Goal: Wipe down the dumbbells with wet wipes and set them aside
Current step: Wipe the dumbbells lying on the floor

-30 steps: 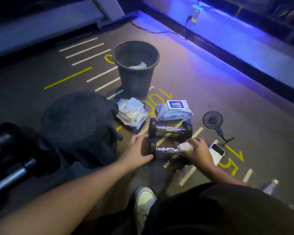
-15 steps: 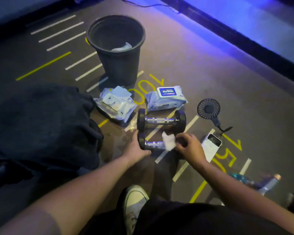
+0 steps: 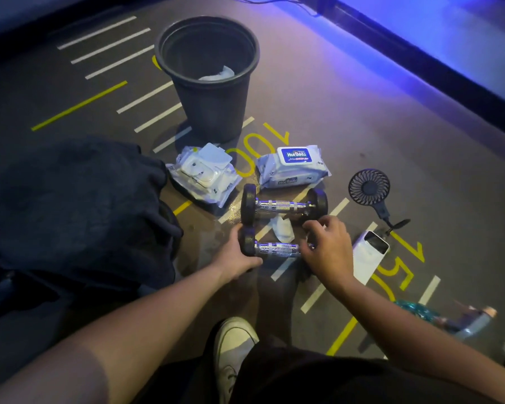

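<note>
Two black-headed dumbbells with chrome handles lie side by side on the gym floor. The far dumbbell (image 3: 283,205) lies untouched. My left hand (image 3: 235,255) grips the left head of the near dumbbell (image 3: 276,249). My right hand (image 3: 328,246) curls over its right head, which is hidden under the fingers. A crumpled white wet wipe (image 3: 282,228) lies loose on the floor between the two dumbbells, in neither hand.
A black bin (image 3: 207,112) with a used wipe inside stands behind. Two wipe packs (image 3: 207,176) (image 3: 293,167) lie before it. A handheld fan (image 3: 369,186) and white power bank (image 3: 368,255) lie right, a dark bag (image 3: 70,211) left, my shoe (image 3: 233,345) below.
My right hand held the wipe against the near dumbbell's handle; the wipe now lies on the floor and the hand has shifted onto the right head. The left hand stays put.
</note>
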The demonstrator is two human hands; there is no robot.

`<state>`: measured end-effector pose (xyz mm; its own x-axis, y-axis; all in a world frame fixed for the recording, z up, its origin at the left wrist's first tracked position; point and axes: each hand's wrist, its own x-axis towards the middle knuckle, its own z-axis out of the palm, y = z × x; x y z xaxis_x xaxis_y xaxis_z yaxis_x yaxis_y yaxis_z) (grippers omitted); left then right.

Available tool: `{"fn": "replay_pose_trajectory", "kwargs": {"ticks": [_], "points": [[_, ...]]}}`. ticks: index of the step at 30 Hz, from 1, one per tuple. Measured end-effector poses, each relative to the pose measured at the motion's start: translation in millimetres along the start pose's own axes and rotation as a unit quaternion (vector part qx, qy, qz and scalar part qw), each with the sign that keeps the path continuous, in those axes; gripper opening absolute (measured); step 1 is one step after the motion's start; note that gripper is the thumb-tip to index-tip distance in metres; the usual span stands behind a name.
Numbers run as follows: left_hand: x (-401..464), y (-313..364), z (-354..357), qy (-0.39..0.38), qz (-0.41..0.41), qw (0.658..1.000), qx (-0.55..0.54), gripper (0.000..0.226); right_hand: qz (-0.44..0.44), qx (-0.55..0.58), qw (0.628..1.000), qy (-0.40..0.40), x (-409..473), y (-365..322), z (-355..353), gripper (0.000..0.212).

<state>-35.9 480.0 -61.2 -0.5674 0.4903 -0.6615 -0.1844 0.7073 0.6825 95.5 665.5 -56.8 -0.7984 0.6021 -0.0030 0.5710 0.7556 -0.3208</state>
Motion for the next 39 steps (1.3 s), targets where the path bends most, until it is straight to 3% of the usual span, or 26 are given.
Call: {"fn": "replay_pose_trajectory", "kwargs": {"ticks": [2, 7, 13, 16, 22, 30, 39], "points": [[-2.1, 0.8, -2.2, -0.003, 0.001, 1.0, -0.008, 0.096, -0.055, -0.025, 0.998, 0.002, 4.4, -6.1, 2.7, 0.029], [-4.6, 0.0, -7.4, -0.008, 0.0, 1.0, -0.017, 0.092, -0.092, -0.043, 0.991, -0.089, 22.0, -24.9, 16.6, 0.037], [-5.7, -1.1, -16.9, -0.012, 0.006, 1.0, -0.022, 0.091, -0.012, -0.011, 0.978, -0.207, 45.2, -45.3, 31.0, 0.041], [-6.1, -0.9, -20.2, -0.005, 0.011, 1.0, -0.025, 0.09, -0.011, -0.011, 0.974, -0.227, 48.5, -45.4, 37.7, 0.04], [-11.7, 3.1, -24.6, -0.022, 0.009, 0.999, -0.027, 0.09, -0.006, 0.014, 0.979, -0.201, 49.0, -43.2, 26.4, 0.037], [-20.9, 10.8, -11.7, -0.016, 0.005, 0.999, -0.04, 0.083, -0.029, -0.04, 0.985, -0.163, 24.1, -18.5, -22.9, 0.052], [-14.7, 15.5, -7.2, -0.008, 0.0, 1.0, -0.027, 0.091, 0.02, 0.151, 0.979, -0.137, -0.9, 24.3, -22.3, 0.067]]}}
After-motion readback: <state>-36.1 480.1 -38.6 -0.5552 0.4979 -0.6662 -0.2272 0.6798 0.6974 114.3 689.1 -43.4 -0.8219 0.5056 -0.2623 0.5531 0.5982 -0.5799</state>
